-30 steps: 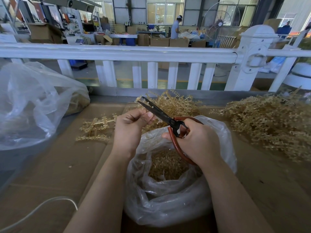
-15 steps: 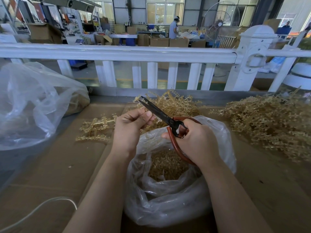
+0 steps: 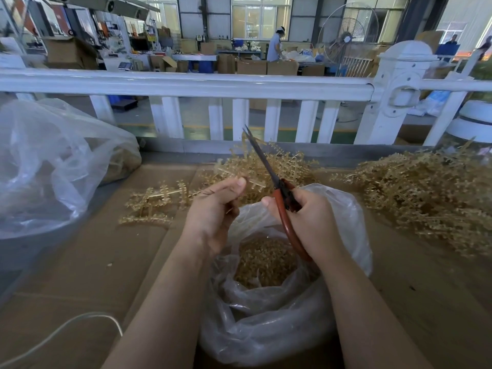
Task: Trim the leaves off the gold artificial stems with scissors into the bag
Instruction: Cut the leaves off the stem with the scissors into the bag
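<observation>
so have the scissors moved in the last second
Yes. The scissors have swung more upright: the blade tips, earlier low and left over the gold pile, now point up near the white fence, in the right hand.

No writing can be made out anywhere. A small yellow sign point(image 3: 199, 37) hangs on the far wall of the workshop and coloured notices point(image 3: 151, 35) are pinned near the shelving at the back left, but their lettering is too small and blurred to read. The cardboard boxes point(image 3: 251, 67) show no legible print.
</observation>
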